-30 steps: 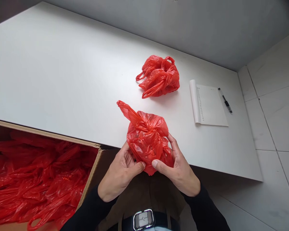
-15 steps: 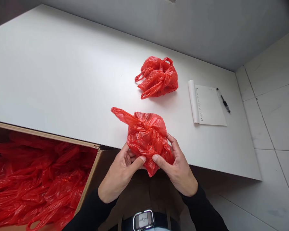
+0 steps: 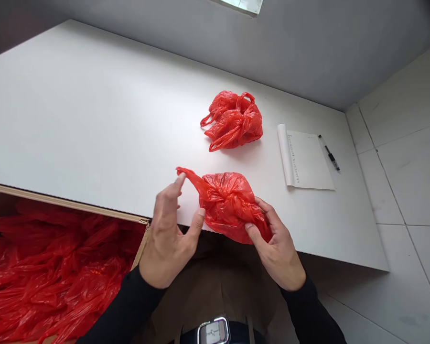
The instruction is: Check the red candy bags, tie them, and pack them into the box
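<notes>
A crumpled red plastic bag [image 3: 227, 200] rests at the near edge of the white table [image 3: 93, 119]. My right hand [image 3: 275, 246] grips its right side, thumb on top and fingers underneath. My left hand [image 3: 170, 229] is open just left of the bag, fingers apart, its fingertips close to the bag's loose tail that sticks out to the left. A second bundled red bag [image 3: 234, 119] lies farther back on the table.
An open cardboard box [image 3: 136, 239] full of loose red bags [image 3: 50, 277] stands at the lower left, below the table edge. A white notepad [image 3: 304, 157] and a pen [image 3: 329, 153] lie at the table's right end. Tiled floor is on the right.
My left hand has let go of the bag's underside and moved up and left, opening near the tail. The bag has sunk flatter onto the table edge in my right hand.
</notes>
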`<state>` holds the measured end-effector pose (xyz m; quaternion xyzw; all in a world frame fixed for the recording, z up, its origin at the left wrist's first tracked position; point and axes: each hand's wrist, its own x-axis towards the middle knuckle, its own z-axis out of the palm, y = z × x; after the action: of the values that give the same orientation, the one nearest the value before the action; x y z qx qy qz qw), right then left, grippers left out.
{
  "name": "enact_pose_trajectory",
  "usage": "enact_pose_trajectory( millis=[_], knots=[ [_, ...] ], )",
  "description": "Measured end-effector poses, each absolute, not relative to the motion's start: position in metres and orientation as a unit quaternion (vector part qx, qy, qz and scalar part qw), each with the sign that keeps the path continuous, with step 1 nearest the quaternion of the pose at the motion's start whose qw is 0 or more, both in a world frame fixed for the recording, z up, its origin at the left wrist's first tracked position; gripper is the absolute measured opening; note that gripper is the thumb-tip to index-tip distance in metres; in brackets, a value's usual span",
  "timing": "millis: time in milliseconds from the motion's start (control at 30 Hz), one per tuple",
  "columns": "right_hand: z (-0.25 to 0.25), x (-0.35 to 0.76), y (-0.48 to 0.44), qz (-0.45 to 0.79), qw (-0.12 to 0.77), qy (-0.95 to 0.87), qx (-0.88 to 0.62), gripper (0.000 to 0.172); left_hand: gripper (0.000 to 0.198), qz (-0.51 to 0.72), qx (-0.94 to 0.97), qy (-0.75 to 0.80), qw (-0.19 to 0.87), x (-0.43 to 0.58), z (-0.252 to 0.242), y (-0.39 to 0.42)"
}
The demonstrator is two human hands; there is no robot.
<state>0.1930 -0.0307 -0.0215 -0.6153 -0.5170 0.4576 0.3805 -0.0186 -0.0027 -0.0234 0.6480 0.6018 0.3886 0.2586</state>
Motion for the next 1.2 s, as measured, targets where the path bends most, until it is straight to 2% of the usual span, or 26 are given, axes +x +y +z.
enact_pose_trajectory(
  millis=[133,267,333,400,467,600,700,800,900,1033,1200],
  knots=[
    [-0.024,0.186,-0.035,0.315,0.391,-0.616,-0.606,0.054,0.065,0.395,0.608,0.598,0.342,0.003,-0.025,-0.016],
    [-0.016,0.164,-0.041,0.222,0.381,-0.727,-0.526,0.055,0.057,0.453,0.342,0.546,0.616,0.01,-0.014,-0.027],
    [-0.01,0.153,-0.043,0.229,0.361,-0.777,-0.462,0.048,0.058,0.477,0.194,0.498,0.698,0.008,-0.01,-0.025],
    [-0.005,0.145,-0.044,0.259,0.357,-0.8,-0.407,0.038,0.05,0.488,0.089,0.507,0.705,0.004,-0.009,-0.02],
    [-0.001,0.144,-0.046,0.311,0.38,-0.783,-0.382,0.035,0.041,0.493,0.031,0.519,0.698,0.0,-0.008,-0.014],
    [0.0,0.154,-0.042,0.361,0.42,-0.674,-0.489,0.033,0.039,0.49,0.01,0.503,0.712,-0.006,-0.004,-0.012],
    [-0.005,0.162,-0.033,0.383,0.389,-0.593,-0.592,0.044,0.041,0.469,-0.002,0.507,0.723,-0.006,0.002,-0.016],
    [-0.01,0.164,-0.025,0.48,0.361,-0.535,-0.595,0.06,0.051,0.464,0.023,0.503,0.728,-0.005,0.003,-0.02],
    [-0.011,0.163,-0.021,0.536,0.375,-0.502,-0.566,0.05,0.054,0.459,0.066,0.502,0.73,-0.003,0.001,-0.023],
    [-0.01,0.162,-0.021,0.535,0.399,-0.502,-0.55,0.035,0.046,0.472,0.08,0.479,0.736,-0.001,0.002,-0.023],
    [-0.012,0.164,-0.025,0.49,0.395,-0.532,-0.567,0.032,0.036,0.505,0.15,0.486,0.697,-0.005,-0.005,-0.02]
  ],
)
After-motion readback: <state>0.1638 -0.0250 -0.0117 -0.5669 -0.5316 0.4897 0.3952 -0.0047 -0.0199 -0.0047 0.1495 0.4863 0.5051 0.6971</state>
